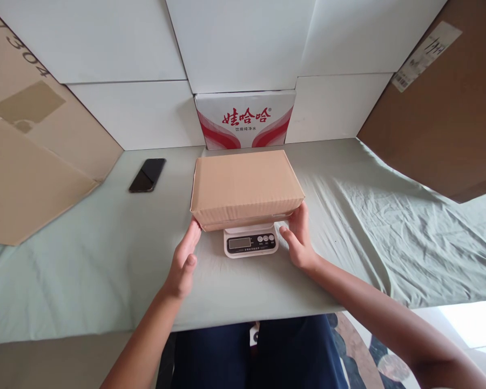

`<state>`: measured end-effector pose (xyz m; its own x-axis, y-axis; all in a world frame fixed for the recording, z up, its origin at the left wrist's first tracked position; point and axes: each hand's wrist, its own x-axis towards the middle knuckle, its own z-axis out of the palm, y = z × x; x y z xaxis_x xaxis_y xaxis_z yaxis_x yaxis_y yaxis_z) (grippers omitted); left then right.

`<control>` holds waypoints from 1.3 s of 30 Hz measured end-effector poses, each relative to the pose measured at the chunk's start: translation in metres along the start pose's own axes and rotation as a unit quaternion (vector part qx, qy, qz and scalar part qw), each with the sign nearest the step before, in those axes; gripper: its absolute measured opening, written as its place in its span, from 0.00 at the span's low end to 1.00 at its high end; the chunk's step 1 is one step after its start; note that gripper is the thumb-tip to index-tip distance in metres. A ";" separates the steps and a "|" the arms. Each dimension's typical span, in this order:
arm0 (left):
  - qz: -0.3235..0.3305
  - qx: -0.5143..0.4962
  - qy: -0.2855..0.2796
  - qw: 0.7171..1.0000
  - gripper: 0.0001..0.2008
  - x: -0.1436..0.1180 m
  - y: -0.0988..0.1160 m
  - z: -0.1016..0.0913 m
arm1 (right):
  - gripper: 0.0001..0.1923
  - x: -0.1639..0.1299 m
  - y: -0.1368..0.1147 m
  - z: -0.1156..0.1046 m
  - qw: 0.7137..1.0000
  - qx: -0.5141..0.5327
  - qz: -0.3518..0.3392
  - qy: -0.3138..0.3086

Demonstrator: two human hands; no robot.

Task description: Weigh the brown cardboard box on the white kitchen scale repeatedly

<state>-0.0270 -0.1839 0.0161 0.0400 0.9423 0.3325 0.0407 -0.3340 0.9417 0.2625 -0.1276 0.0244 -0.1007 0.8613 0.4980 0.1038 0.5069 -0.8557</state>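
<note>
A: Where is the plain brown rectangular cardboard box (247,183)?

B: It is above the small white kitchen scale (251,242), at the middle of the pale green cloth (210,302). Whether its underside touches the weighing plate, I cannot tell.

A: And the two hands?

B: Both hold the box between them. The left hand (183,262) has its fingers at the near left corner, with the thumb standing free. The right hand (300,240) has its fingers at the near right corner, the thumb also off the cardboard.

A: Why at the two ends?

B: I think because the box is wider than the scale, so support from both sides keeps it level. The scale's panel faces the person, probably for easy reading, but I can read no number there.

A: How does the box look?

B: It is closed, with a smooth, unprinted top. Its near side is slightly wrinkled along the upper edge, and one lower edge seems a little uneven.
</note>
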 end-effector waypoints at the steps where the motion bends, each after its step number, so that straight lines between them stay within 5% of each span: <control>1: 0.001 0.000 0.001 1.000 0.43 0.000 0.000 0.000 | 0.36 0.000 0.000 0.000 1.000 0.000 0.001 0.000; 39: 0.003 -0.008 -0.009 1.000 0.42 0.002 -0.002 -0.001 | 0.32 -0.001 0.000 0.000 1.000 -0.004 -0.004 0.030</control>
<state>-0.0278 -0.1812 0.0149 0.0575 0.9395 0.3376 0.0249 -0.3394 0.9403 0.2621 -0.1281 0.0240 -0.0411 0.8577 0.5125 0.1110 0.5137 -0.8508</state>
